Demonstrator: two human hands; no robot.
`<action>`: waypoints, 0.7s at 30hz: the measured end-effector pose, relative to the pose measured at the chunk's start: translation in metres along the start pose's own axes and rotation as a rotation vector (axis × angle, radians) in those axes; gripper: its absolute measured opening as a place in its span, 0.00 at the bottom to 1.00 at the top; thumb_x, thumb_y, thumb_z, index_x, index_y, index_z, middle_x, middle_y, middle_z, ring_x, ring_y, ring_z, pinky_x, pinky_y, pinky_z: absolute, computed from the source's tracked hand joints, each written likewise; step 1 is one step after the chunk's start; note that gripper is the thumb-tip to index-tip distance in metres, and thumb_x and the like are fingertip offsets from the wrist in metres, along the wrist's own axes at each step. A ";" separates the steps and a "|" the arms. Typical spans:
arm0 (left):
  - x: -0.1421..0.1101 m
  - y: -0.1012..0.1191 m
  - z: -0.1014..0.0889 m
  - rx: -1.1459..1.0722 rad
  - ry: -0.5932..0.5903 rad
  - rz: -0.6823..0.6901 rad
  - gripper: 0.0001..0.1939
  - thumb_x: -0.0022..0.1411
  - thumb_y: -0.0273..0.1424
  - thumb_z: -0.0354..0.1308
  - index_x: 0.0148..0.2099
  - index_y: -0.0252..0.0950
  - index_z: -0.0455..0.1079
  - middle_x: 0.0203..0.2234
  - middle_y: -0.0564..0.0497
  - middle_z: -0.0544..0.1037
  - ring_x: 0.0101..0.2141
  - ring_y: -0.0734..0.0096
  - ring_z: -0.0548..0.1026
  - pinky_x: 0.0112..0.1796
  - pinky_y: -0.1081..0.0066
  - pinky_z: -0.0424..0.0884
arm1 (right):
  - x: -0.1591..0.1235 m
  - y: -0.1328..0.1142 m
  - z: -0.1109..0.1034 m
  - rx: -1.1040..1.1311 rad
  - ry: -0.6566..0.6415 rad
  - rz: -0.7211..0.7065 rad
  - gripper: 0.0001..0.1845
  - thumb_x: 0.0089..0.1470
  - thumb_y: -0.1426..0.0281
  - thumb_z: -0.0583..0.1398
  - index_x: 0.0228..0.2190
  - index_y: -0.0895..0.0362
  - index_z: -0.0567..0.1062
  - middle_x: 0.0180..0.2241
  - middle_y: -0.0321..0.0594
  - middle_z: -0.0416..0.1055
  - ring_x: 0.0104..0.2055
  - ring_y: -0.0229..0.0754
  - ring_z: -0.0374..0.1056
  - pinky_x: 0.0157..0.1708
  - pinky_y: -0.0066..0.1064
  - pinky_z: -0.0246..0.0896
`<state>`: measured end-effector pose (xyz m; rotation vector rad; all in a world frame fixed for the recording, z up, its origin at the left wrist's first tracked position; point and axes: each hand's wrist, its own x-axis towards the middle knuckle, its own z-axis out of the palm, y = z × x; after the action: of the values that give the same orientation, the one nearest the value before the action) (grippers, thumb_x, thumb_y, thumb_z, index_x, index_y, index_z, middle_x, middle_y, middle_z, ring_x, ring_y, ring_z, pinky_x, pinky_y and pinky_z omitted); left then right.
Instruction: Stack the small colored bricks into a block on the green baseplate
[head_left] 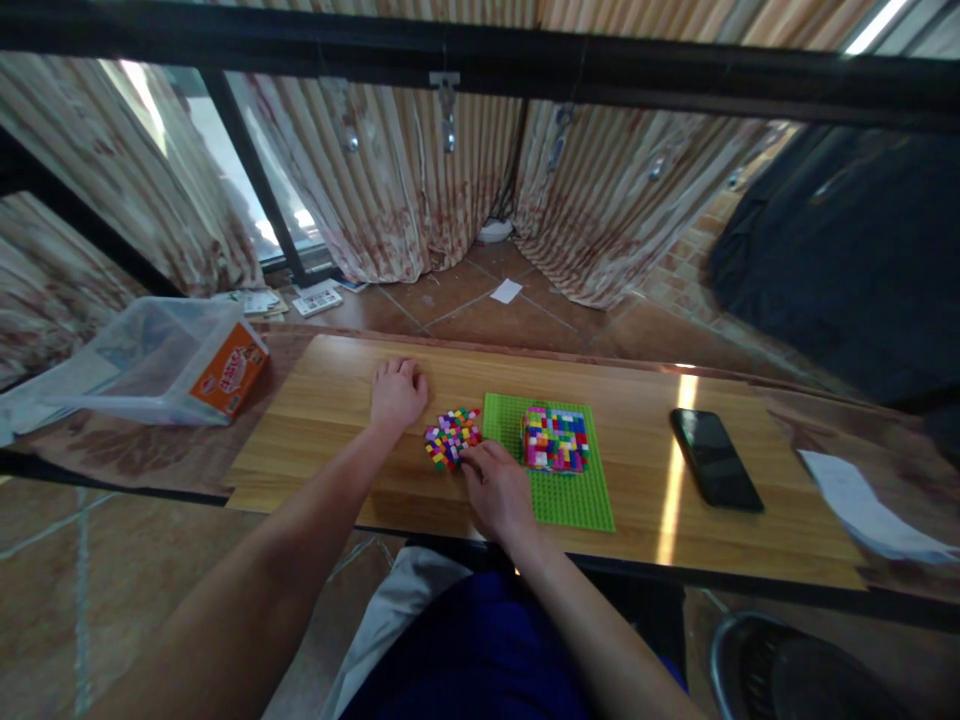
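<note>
My left hand (399, 393) rests on the wooden table, its fingers lying on the surface and nothing seen in them. To its right lies a loose pile of small toy bricks (451, 437) in many colours. At the right edge of this pile is my right hand (499, 488), thumb and fingertips drawn together among the bricks; whatever they may pinch is too small to make out. A green baseplate (570, 505) lies just right of that hand. On it stands a block built of multicoloured bricks (556, 440).
A black phone (716, 460) and a white paper (874, 505) lie toward the table's right end. At the left stands a clear plastic bin (161, 365) with an orange label. Pleated curtains (420, 190) hang beyond the table (300, 420), and a dark stool (795, 665) is at lower right.
</note>
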<state>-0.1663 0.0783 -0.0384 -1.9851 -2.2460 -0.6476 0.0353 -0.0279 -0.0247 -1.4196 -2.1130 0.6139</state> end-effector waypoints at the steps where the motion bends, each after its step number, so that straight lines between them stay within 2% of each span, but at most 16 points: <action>1: 0.000 0.000 0.000 0.000 -0.002 -0.002 0.16 0.63 0.33 0.48 0.50 0.35 0.70 0.48 0.41 0.74 0.50 0.52 0.69 0.52 0.55 0.63 | 0.001 0.000 0.001 -0.029 -0.009 -0.002 0.10 0.59 0.73 0.57 0.38 0.52 0.78 0.40 0.40 0.73 0.42 0.41 0.69 0.43 0.29 0.63; 5: 0.000 0.001 0.000 -0.004 -0.008 -0.006 0.16 0.63 0.33 0.48 0.50 0.35 0.70 0.48 0.41 0.74 0.50 0.52 0.69 0.52 0.55 0.63 | 0.001 0.000 0.004 -0.067 0.006 -0.017 0.09 0.60 0.72 0.57 0.38 0.52 0.77 0.39 0.41 0.73 0.43 0.42 0.69 0.43 0.30 0.62; 12: 0.001 -0.001 0.001 -0.016 0.006 0.003 0.16 0.62 0.33 0.49 0.49 0.35 0.70 0.48 0.41 0.74 0.50 0.51 0.68 0.52 0.54 0.63 | -0.013 0.000 -0.002 0.066 0.102 -0.036 0.09 0.60 0.73 0.57 0.35 0.53 0.77 0.38 0.40 0.74 0.41 0.40 0.70 0.42 0.30 0.64; 17: 0.002 -0.002 0.000 -0.016 -0.003 0.012 0.16 0.62 0.33 0.49 0.48 0.34 0.71 0.48 0.41 0.74 0.49 0.51 0.69 0.52 0.54 0.64 | -0.038 0.003 -0.031 0.166 0.224 -0.020 0.09 0.60 0.72 0.56 0.36 0.53 0.77 0.37 0.39 0.74 0.40 0.39 0.71 0.40 0.29 0.66; 21: 0.003 -0.003 0.001 -0.043 -0.009 0.011 0.17 0.62 0.33 0.48 0.49 0.34 0.71 0.48 0.40 0.74 0.50 0.51 0.68 0.52 0.53 0.63 | -0.052 0.021 -0.064 0.116 0.363 0.065 0.08 0.59 0.68 0.58 0.36 0.52 0.78 0.39 0.40 0.74 0.39 0.39 0.71 0.38 0.31 0.68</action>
<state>-0.1689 0.0810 -0.0390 -2.0222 -2.2438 -0.6931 0.1074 -0.0635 0.0024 -1.4182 -1.7278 0.4542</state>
